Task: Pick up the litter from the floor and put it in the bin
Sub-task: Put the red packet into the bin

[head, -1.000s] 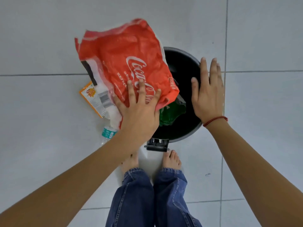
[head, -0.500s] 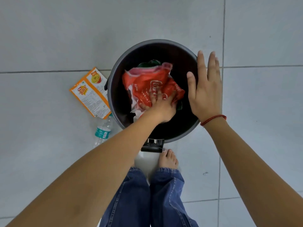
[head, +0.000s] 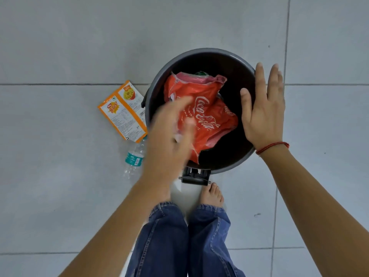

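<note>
A round dark bin (head: 235,60) stands open on the tiled floor in front of my feet. A crumpled red Coca-Cola wrapper (head: 207,108) lies inside it, on top of something green that barely shows. My left hand (head: 169,136) hovers blurred over the bin's left rim, fingers apart and empty. My right hand (head: 261,108) is held flat and open over the right rim. An orange snack packet (head: 123,111) lies on the floor left of the bin. A clear plastic bottle (head: 134,158) with a teal label lies just below the packet.
Grey floor tiles (head: 60,47) surround the bin. The bin's black pedal hinge (head: 194,175) sits at its near side, just ahead of my bare foot (head: 211,194) and my jeans legs.
My left hand carried the red wrapper over the bin, pushed it down inside, then let go and drew back up towards the left. My right hand stayed by the right rim.
</note>
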`<state>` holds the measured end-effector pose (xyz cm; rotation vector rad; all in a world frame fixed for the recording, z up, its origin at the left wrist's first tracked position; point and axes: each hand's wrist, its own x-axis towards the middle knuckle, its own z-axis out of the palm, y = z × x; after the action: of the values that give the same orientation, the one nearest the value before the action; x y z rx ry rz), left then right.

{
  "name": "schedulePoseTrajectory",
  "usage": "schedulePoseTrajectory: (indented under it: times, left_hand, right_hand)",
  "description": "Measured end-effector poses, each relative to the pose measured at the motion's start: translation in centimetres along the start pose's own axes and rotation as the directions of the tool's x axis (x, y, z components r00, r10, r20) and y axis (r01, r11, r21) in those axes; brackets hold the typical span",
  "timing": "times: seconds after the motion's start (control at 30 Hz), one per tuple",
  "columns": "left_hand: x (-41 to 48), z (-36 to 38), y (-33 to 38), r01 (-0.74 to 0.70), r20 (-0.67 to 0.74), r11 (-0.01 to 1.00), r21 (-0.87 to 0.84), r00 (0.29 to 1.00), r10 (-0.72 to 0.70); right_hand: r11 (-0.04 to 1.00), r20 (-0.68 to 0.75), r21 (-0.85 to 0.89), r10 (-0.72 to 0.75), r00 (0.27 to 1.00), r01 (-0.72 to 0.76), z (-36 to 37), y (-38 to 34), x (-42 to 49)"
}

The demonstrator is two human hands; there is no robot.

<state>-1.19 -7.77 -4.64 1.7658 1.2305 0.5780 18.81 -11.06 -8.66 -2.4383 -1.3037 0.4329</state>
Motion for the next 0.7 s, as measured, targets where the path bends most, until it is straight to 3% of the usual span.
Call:
schedulePoseTrajectory:
  times: [0.07,0.17,0.27,0.37,0.57,0.7]
  left_hand:
    - [-1.5,-2.3,-3.7,0.134,-0.288,0.990,0.051,0.951,-0.114]
    - [-3.6,-2.8,-10.0,0.501,-0.448,0.863,0.059,0.786,-0.425]
    - [-4.9,-1.4,-14.8,0.744,-0.333,0.642,0.184,0.662,-0.671]
    - [-5.6,-0.2,-17.2,0.881,-0.172,0.398,0.257,0.447,-0.878]
    - [-6.0,0.4,-14.9,0.834,-0.019,0.390,0.390,0.431,-0.902]
    - [-6.6,-1.6,-9.1,0.787,0.046,0.490,0.375,0.513,-0.857]
  right_hand:
    - [1.000,-0.011,-0.008,-0.002,1.000,0.002,0.1,0.0,0.1]
    - [1.000,-0.016,-0.011,-0.006,1.000,0.006,0.2,0.0,0.0]
    - [1.000,-0.024,-0.011,-0.008,1.000,0.008,0.3,0.3,0.0]
    - [1.000,-0.026,-0.001,-0.016,1.000,0.016,0.4,0.3,0.0]
    - [1.000,-0.010,0.007,-0.018,1.000,0.018,-0.1,0.0,-0.1]
    - [1.000,0.011,-0.010,-0.007,1.000,0.007,-0.4,-0.4,-0.1]
